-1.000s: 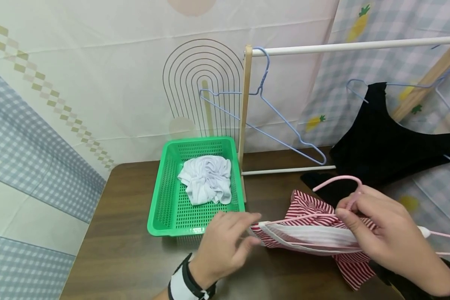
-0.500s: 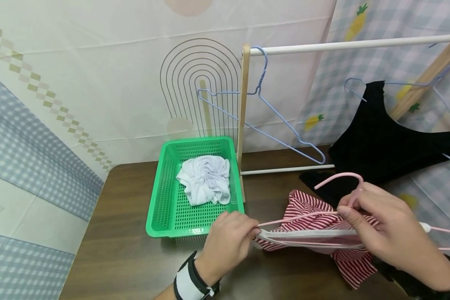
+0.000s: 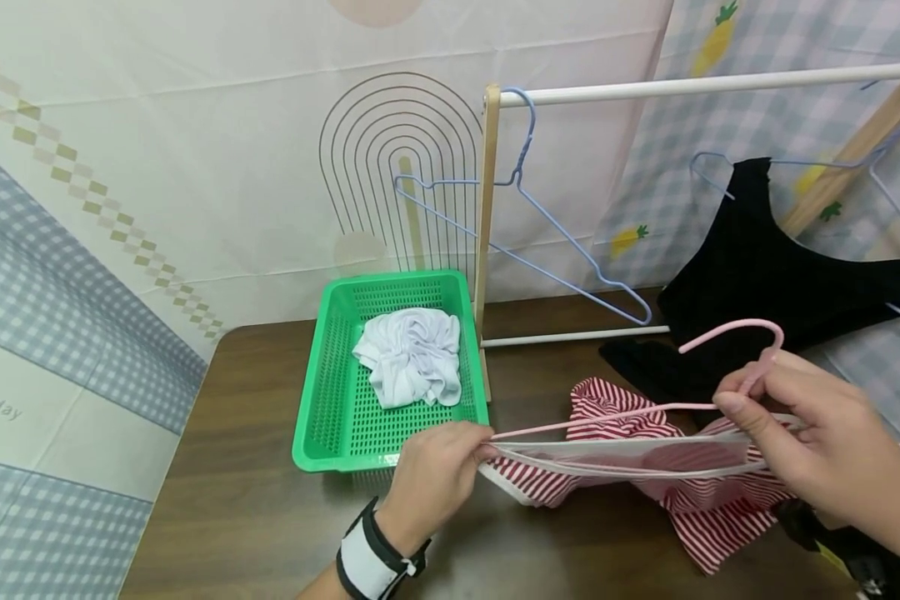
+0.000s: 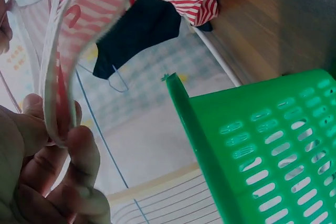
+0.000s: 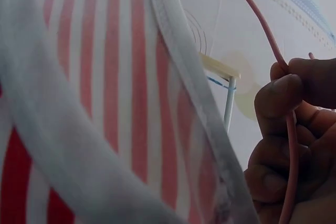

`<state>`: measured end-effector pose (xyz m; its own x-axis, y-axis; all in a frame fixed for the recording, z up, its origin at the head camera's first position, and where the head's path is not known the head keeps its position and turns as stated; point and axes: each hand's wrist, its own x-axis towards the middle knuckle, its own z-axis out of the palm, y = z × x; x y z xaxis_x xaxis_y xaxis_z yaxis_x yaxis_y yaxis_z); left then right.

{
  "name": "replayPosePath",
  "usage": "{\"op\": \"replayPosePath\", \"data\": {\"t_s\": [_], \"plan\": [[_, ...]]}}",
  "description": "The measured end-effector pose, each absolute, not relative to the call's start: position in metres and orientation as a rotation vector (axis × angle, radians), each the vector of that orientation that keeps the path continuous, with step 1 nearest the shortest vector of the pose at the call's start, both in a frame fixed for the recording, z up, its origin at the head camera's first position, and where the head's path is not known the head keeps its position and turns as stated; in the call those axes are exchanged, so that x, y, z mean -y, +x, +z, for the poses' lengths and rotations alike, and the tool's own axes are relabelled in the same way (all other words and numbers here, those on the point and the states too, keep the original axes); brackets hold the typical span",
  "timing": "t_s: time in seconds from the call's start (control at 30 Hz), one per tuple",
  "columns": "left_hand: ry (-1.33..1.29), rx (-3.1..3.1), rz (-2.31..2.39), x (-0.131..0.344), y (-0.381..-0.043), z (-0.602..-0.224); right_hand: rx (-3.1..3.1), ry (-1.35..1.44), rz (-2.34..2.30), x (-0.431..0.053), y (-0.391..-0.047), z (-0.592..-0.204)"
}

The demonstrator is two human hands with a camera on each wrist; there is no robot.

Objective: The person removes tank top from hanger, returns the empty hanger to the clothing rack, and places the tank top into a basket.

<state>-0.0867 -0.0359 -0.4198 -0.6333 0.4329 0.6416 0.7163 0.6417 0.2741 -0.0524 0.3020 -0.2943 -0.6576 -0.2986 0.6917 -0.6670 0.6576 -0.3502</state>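
Striped garment (image 3: 701, 498) near right on worktop (image 3: 225, 467), pink hanger (image 3: 675, 407) along neckline. Left hand (image 3: 433, 475): fingers pinching white edge. Right hand (image 3: 817, 437): fingers pinching hanger neck. Garment seems light, limp; edge best hold. Left, basket (image 3: 337, 463) with white cloth (image 3: 412, 358). Far right, black garment (image 3: 765, 275), blue hanger (image 3: 523, 154), rack (image 3: 487, 225) limit reach.
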Motion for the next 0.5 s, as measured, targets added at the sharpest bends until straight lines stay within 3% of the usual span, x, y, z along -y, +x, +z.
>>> {"op": "replayPosePath", "data": {"t_s": [0.5], "plan": [[-0.875, 2.426, -0.954, 0.0383, -0.0875, -0.4235, 2.386, 0.624, 0.787, -0.3121, -0.0554, -0.2893]]}}
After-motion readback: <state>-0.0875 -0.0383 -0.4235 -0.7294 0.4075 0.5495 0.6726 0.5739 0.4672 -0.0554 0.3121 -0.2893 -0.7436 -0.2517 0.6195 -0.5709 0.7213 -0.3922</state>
